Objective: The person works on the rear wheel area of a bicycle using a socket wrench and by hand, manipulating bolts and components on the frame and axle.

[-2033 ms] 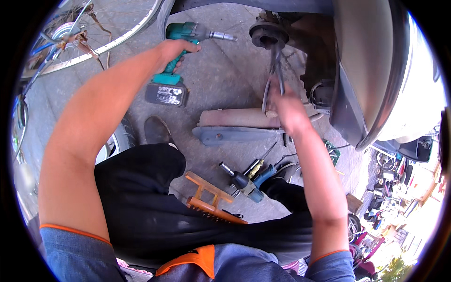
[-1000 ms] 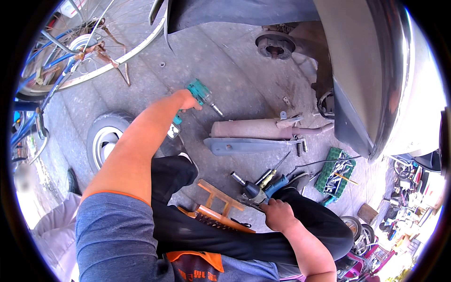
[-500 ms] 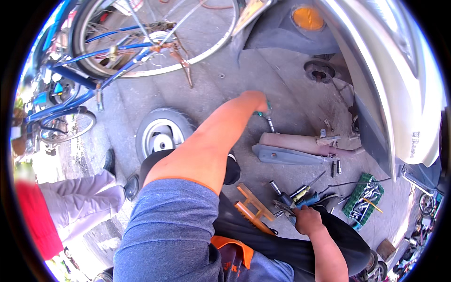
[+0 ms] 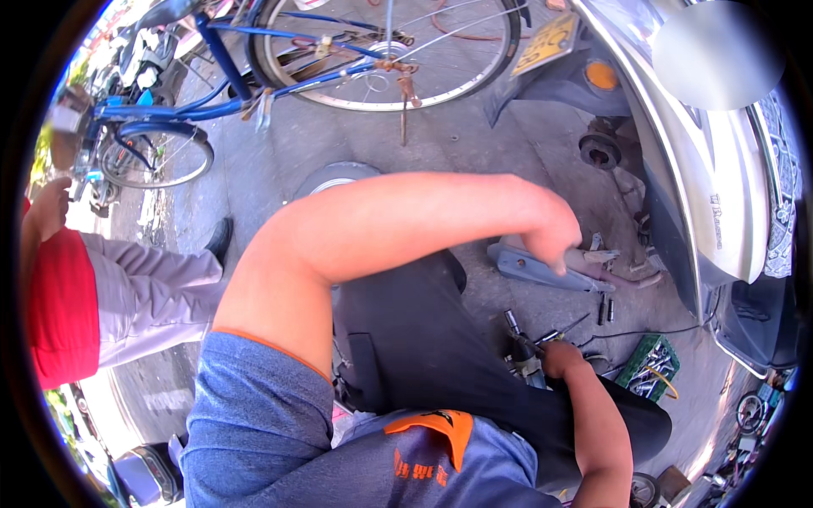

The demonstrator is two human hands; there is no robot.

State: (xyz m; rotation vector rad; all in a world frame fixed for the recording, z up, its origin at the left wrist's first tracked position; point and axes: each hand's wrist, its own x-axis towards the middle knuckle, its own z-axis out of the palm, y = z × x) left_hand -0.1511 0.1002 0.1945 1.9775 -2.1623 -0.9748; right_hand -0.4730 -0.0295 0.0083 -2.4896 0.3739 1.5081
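The left hand (image 4: 555, 241) hangs bent at the wrist over the grey plastic panel (image 4: 542, 269), a long, smooth, curved cover lying flat on the rough concrete ground (image 4: 474, 161). Its fingers point down and seem curled together, but what they grip, if anything, is hidden behind the hand. Just beyond it lies a dull pinkish exhaust pipe (image 4: 614, 267), round and worn.

The right hand (image 4: 561, 357) rests low beside the knee, its fingers closed around a tool (image 4: 521, 356) with a dark metal shaft and a yellow-green body. A green plastic crate (image 4: 648, 366) of small metal parts sits near it, to the right.

Half a second ago the left hand sat higher on the ground, holding a teal drill; now the drill is out of sight and the arm has swung down across the view. The right hand has stayed by the tools.

A glossy white scooter (image 4: 720, 195) curves along the right, a blue bicycle (image 4: 254, 76) stands behind, and a person in red (image 4: 59, 305) stands left.
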